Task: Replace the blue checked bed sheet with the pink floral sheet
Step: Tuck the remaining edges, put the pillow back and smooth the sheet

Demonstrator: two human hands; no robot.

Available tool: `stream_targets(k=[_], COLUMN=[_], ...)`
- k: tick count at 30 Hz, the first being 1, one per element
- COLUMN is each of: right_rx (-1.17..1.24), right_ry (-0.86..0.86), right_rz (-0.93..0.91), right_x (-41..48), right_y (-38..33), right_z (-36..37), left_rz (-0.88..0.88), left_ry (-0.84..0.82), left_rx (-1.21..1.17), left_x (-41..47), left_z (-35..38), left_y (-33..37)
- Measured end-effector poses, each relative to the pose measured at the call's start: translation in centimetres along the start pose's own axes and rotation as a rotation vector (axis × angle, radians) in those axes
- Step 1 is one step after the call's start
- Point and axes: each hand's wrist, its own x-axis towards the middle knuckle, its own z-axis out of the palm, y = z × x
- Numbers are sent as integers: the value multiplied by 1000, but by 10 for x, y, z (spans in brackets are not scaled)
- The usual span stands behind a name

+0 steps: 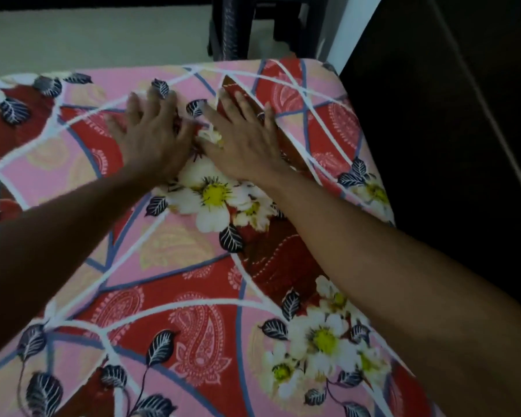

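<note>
The pink floral sheet, patterned with red panels, white flowers and dark leaves, covers the whole bed top in the head view. My left hand lies flat on it near the far end, fingers spread and straight. Just to its right, my right hand presses flat on the sheet too, fingers pointing toward the far right corner. Both hands almost touch at the thumbs. No blue checked sheet shows anywhere.
The bed's far edge meets a pale floor. A dark chair or stool stands beyond the far right corner. Along the bed's right side runs dark furniture.
</note>
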Motion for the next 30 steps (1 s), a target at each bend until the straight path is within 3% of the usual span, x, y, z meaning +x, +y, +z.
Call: stream_targets(k=[8,16,19,23,27,30], right_rx=[87,787,759,539,563,619], right_ry=[0,8,-4,256,459,477], right_rz=[449,794,837,904,898,836], right_x=[47,31,17,-16,-49,-66], right_y=[136,190,200,196,184,174], right_z=[-33,-32,-28,-21,-41,-64], left_rz=[123,187,183,263,498,796], left_ry=[-54,-65,-57,-84,-131,-198], left_rx=[167,143,143,123,164,184], left_x=[53,82,80,57,-5,-72], left_z=[26,48,53,57,67,72], left_y=[73,148,164,190,235,264])
